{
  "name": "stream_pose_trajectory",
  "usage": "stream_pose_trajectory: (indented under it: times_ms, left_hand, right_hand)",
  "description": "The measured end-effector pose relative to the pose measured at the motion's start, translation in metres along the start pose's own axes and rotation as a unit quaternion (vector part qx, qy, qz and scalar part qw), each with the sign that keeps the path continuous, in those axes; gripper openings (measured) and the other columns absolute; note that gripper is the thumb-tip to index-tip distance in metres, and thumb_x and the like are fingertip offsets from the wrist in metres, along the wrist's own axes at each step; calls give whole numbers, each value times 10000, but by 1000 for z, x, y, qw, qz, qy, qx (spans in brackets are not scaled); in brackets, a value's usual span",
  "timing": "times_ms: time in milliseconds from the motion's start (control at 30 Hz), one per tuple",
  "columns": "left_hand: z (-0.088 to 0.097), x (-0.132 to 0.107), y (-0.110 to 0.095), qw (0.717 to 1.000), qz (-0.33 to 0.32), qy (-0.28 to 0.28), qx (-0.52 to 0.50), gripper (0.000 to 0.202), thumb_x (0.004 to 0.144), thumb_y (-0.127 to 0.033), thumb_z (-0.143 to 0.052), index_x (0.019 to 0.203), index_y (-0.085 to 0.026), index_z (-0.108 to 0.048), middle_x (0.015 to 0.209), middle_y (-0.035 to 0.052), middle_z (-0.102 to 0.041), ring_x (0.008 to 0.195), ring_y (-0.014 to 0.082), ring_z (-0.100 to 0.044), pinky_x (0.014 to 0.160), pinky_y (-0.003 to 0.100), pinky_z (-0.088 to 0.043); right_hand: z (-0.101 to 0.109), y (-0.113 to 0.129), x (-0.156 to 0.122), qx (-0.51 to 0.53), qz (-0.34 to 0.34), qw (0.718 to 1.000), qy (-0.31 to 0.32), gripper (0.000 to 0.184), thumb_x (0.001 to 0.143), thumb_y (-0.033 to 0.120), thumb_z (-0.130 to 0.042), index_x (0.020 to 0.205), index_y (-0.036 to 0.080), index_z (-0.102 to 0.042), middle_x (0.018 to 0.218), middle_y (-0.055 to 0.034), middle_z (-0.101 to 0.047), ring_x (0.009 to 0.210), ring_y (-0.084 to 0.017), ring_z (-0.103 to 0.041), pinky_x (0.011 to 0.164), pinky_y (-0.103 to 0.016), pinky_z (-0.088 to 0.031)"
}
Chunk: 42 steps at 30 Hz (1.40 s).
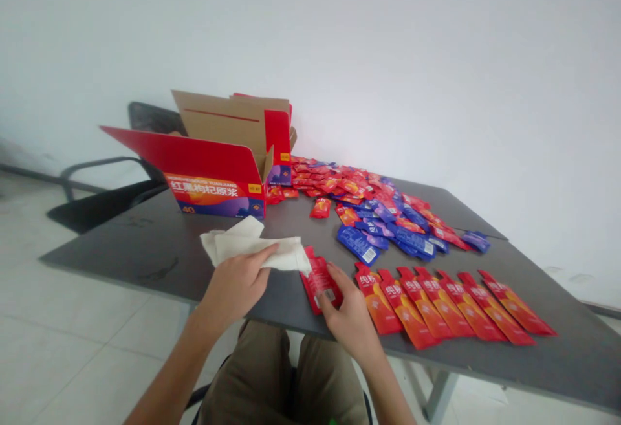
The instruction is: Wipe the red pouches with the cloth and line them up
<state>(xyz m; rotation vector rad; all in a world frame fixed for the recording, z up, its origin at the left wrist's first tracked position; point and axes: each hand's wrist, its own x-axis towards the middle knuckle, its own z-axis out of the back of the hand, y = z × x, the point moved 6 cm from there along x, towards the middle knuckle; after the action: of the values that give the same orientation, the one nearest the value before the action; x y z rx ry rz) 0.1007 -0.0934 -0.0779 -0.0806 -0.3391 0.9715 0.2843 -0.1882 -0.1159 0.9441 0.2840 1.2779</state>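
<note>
My left hand is closed on a folded white cloth, whose right edge meets the top of a red pouch. That pouch, with its printed back and barcode facing me, is gripped along its right side by my right hand, thumb in front. Just right of this hand, several red and orange pouches lie side by side in a slanted row, fronts up. Beyond them spreads a loose heap of red pouches mixed with blue pouches.
An open red carton stands at the left of the grey table, flaps raised, with a second carton behind it. A black chair is beyond the table's left end. A white wall rises behind.
</note>
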Motion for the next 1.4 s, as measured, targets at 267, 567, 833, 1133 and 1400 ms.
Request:
stream_pose_trajectory:
  times_ms: [267, 567, 833, 1133, 1400]
  left_hand:
    - [-23, -2, -62, 991, -124, 6, -55, 448, 881, -133, -412, 1303, -194, -553, 1309, 80, -611, 1173, 239, -592, 996, 389, -464]
    - [-39, -34, -95, 973, -230, 20, -19, 586, 778, -71, -449, 1354, -161, -506, 1457, 100, -454, 1361, 220, -404, 1130, 388, -353]
    - [-45, 26, -84, 986, -159, 53, -19, 540, 809, -72, -409, 1329, -128, -541, 1382, 122, -537, 1313, 218, -470, 1092, 381, -394]
    - [-45, -31, -91, 973, -219, 40, -55, 648, 749, -44, -410, 1378, -183, -486, 1466, 69, -441, 1368, 190, -391, 1127, 389, -365]
    - [-52, 29, -75, 985, -161, 54, -7, 574, 794, -47, -382, 1352, -82, -509, 1405, 147, -507, 1341, 227, -432, 1122, 390, -357]
  right_hand:
    - [8, 8, -20, 6, 22, 1000, 0, 358, 803, 127, -540, 1143, 173, -641, 1173, -118, -656, 1122, -252, -606, 963, -392, -489]
    - [5, 0, -28, 6, 25, 1000, -1, 314, 770, 87, -568, 1058, 165, -666, 1075, -131, -668, 1086, -279, -611, 949, -413, -490]
    - [6, 2, -28, -11, 10, 999, -33, 432, 783, 160, -622, 1215, 151, -618, 1223, -140, -633, 1161, -273, -583, 989, -394, -479]
    - [4, 2, -29, -9, -4, 1000, -22, 433, 737, 91, -580, 1157, 172, -645, 1148, -124, -657, 1113, -282, -604, 954, -401, -499]
    - [5, 1, -29, -2, -6, 999, -32, 480, 781, 187, -618, 1258, 147, -591, 1277, -134, -603, 1200, -278, -552, 1021, -398, -457]
